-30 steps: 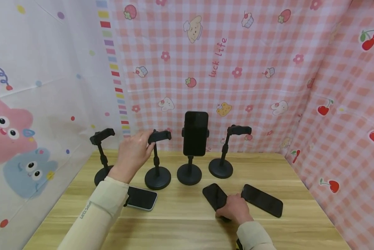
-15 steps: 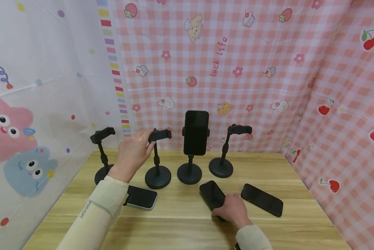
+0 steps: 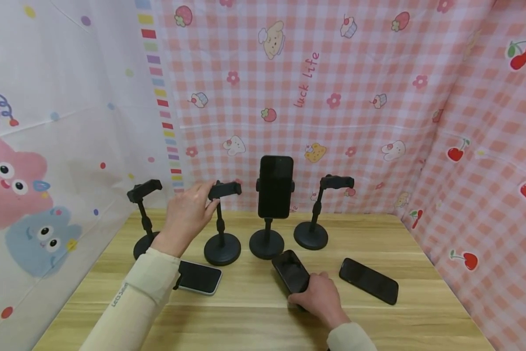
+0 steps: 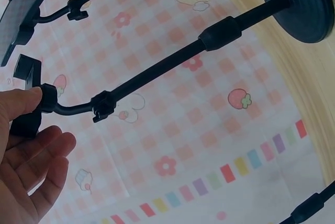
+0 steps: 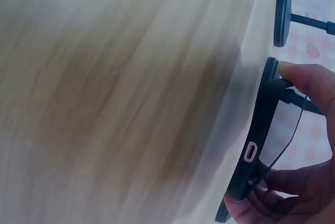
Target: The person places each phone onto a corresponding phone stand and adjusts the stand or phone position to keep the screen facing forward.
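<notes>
The black phone [image 3: 291,271] is in the right hand [image 3: 319,298], which pinches it across its two long sides, close to its near end. It is over the middle part of the table [image 3: 228,326], to the left of a dark phone [image 3: 369,281] that lies flat toward the right edge. Its long axis goes slantwise: the far end points to the back edge and somewhat to the left, toward the base of the third stand [image 3: 267,244], while the near end, with the charging port [image 5: 250,152], points to the person and to the right. This phone seems tilted and at least partly raised; whether some edge of it touches the table, one cannot tell. The left hand [image 3: 188,212] is well apart from the right one, nearer to the back edge and higher, and it pinches the clamp [image 3: 226,190] on top of the second stand [image 3: 220,226], counted from the left edge. So the clamp lies to the left of the black phone, farther back and above it, and the right hand alone has the phone. The clamp stretches mostly from left to right, but the phone runs more from near to far, thus their long axes are crosswise. On the third stand, the mounted phone [image 3: 275,186] is upright, with its long axis up and down.
</notes>
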`<state>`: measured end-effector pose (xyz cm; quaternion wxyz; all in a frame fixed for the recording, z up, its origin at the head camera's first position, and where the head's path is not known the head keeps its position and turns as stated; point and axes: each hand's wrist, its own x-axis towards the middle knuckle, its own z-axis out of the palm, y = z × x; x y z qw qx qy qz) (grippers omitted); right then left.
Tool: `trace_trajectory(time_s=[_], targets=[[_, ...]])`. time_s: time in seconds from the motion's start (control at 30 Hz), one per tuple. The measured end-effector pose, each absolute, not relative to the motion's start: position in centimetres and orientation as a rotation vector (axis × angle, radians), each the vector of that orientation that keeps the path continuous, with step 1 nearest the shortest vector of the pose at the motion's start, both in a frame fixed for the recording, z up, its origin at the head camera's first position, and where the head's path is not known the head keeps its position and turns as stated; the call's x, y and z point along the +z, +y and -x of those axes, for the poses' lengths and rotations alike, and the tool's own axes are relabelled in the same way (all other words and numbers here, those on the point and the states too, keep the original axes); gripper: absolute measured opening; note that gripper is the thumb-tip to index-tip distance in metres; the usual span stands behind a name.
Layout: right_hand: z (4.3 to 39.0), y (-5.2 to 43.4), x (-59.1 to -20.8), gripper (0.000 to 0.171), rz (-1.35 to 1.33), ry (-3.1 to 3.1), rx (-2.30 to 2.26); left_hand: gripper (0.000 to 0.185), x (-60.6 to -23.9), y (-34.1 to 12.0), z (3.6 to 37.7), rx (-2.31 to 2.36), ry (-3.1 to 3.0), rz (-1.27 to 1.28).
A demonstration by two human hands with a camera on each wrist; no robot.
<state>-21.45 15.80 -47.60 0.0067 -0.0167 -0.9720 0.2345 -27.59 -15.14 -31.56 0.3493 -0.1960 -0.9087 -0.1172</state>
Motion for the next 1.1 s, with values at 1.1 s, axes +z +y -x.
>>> trace_trajectory(time_s=[1.1], targets=[[20.4,10.6,-44.7,0.081,-0.204,-2.841,0.796,0.047,-32.2,-16.5,27.7,-0.28,-2.347,0.493]])
